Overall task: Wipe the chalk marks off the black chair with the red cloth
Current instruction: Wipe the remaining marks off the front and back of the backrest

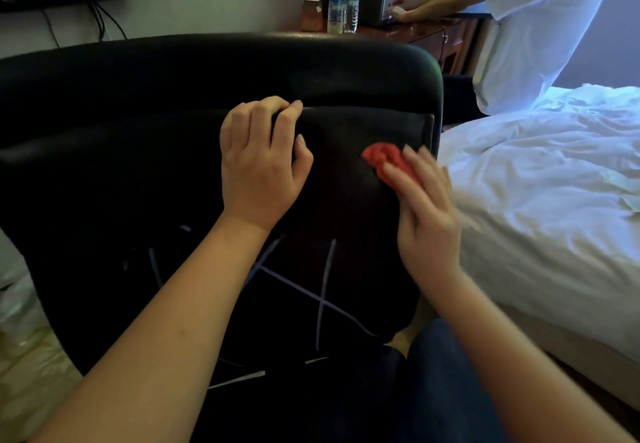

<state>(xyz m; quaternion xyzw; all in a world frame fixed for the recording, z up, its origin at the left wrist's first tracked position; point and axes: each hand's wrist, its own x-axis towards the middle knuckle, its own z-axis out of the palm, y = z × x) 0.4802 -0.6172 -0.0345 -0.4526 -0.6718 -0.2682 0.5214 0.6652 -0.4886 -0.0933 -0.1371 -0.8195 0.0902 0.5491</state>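
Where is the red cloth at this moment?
In the head view, the crumpled red cloth lies right of centre, under the fingers of the right hand against the black leather chair, near the chair's right edge, above the white chalk marks.

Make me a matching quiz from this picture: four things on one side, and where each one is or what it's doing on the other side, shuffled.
Things
1. crumpled red cloth
2. white chalk marks
3. two green-capped plastic bottles
4. left hand

Places or states
A. on the reddish wooden desk behind the black padded chair
B. gripping a ridge on the chair's back
C. under the right hand's fingers
D. low on the chair, below both hands

Pairs: 1-C, 2-D, 3-A, 4-B
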